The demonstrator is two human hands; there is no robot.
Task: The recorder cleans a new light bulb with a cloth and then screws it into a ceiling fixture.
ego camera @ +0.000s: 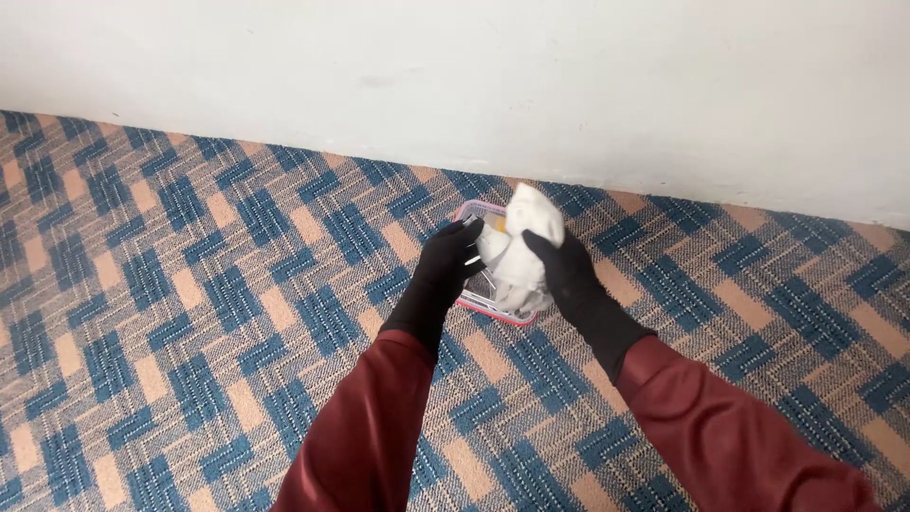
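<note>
Both hands are wearing black gloves, and dark red sleeves are covering the forearms. The right hand (559,265) is closing around a white cloth (526,242), with the thumb and fingers wrapping its right side. The cloth is bunched and crumpled: a rounded lump is rising above the right hand's fingers, and loose folds are hanging below them. A small yellowish patch is showing on its left side, next to the left hand's fingertips; what it is cannot be told.

The left hand (445,265) is sitting just left of the cloth, its fingers curling narrowly at the near rim of a box (479,301). Whether it is gripping the rim or only touching it cannot be told. The box is clear with a red-pink rim, lying directly beneath both hands on the carpet (190,313), which is showing a blue and tan herringbone pattern. The cloth is hanging over the box's opening. A white wall (474,85) is standing beyond the hands.
</note>
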